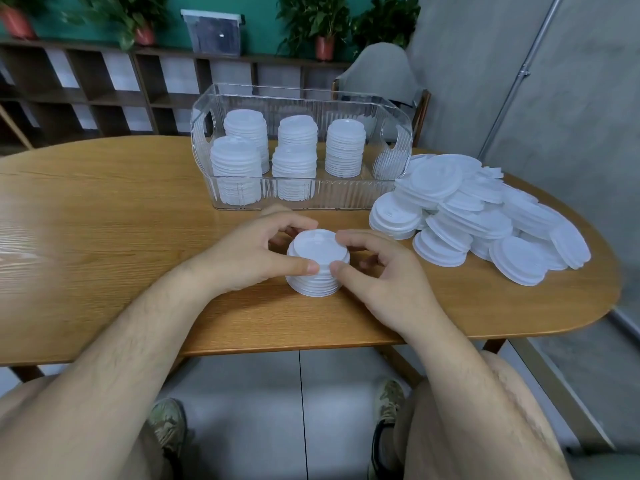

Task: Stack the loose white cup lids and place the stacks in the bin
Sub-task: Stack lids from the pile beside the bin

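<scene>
Near the desk's front edge, both hands, left hand (256, 252) and right hand (377, 268), pinch the upright short stack (317, 263), with the bin (301, 147) directly behind it, apparently with room at its right end.

Both forearms bare, reaching forward from lower frame corners, converging at centre. Left hand (256, 252) palm-down, fingers curled round left side of short lid stack (317, 263), thumb pressed on near rim, fingertips on far rim. Right hand (377, 268) mirrored on right side, thumb on near rim just beside left thumb, index finger arched over far top edge, remaining fingers curled loosely, off stack. Wrists level, slightly bent inward. Thumb tips nearly touched. Knees and shoes seen below.
</scene>
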`<action>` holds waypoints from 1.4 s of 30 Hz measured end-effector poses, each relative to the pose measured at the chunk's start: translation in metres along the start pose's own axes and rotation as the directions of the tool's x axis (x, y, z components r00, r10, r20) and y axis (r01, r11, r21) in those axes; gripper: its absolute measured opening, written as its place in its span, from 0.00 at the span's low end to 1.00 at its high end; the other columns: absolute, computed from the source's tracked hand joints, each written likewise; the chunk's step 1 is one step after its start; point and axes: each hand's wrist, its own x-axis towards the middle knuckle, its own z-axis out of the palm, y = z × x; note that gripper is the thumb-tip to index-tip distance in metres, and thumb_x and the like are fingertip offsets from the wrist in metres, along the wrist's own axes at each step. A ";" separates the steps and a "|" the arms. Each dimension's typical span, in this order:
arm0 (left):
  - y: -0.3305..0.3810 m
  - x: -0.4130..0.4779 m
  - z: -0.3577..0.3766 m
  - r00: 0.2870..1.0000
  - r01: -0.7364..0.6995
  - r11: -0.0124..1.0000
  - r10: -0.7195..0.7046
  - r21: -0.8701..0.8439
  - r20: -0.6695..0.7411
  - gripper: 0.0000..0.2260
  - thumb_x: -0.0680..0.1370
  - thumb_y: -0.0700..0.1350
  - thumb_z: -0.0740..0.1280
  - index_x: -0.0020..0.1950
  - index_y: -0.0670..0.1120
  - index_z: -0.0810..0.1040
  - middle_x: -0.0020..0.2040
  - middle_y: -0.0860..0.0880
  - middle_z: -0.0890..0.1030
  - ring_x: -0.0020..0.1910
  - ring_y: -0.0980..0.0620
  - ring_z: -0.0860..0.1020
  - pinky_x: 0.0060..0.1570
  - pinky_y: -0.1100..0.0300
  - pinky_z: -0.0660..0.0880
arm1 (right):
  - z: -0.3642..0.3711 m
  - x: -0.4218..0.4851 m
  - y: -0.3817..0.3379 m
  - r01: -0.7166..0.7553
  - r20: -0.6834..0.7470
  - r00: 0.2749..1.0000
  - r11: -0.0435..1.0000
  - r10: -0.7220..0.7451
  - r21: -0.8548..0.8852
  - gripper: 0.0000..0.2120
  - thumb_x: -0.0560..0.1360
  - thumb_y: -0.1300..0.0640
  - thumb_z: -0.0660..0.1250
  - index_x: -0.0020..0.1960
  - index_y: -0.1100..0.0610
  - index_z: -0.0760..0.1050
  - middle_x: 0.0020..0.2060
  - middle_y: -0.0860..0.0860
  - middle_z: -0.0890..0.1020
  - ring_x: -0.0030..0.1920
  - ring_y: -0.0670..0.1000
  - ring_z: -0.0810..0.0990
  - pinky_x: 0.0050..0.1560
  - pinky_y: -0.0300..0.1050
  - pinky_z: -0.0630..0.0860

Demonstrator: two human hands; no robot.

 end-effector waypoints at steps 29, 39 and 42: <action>0.069 0.054 0.068 0.950 -0.270 0.938 0.297 0.218 -0.101 0.14 0.82 0.47 0.65 0.67 0.52 0.78 0.60 0.59 0.77 0.64 0.62 0.73 0.66 0.62 0.71 | -0.049 0.007 0.001 0.023 -0.376 0.921 0.976 -0.105 -0.217 0.15 0.80 0.52 0.66 0.65 0.50 0.78 0.58 0.41 0.79 0.62 0.43 0.75 0.63 0.43 0.73; 0.094 0.094 0.104 0.923 -0.295 0.875 0.365 0.383 -0.123 0.16 0.81 0.49 0.66 0.69 0.52 0.77 0.62 0.60 0.74 0.61 0.65 0.70 0.58 0.79 0.62 | -0.091 0.003 0.021 -0.164 -0.587 0.802 0.904 -0.110 -0.394 0.16 0.78 0.52 0.66 0.65 0.51 0.78 0.61 0.47 0.80 0.64 0.49 0.71 0.66 0.44 0.69; 0.098 0.103 0.115 0.920 -0.307 0.840 0.383 0.448 -0.087 0.15 0.81 0.46 0.67 0.68 0.49 0.78 0.64 0.55 0.76 0.65 0.57 0.70 0.63 0.69 0.62 | -0.102 0.002 0.029 -0.256 -0.608 0.793 0.878 -0.049 -0.404 0.15 0.79 0.54 0.68 0.65 0.51 0.78 0.62 0.47 0.80 0.66 0.49 0.70 0.67 0.50 0.70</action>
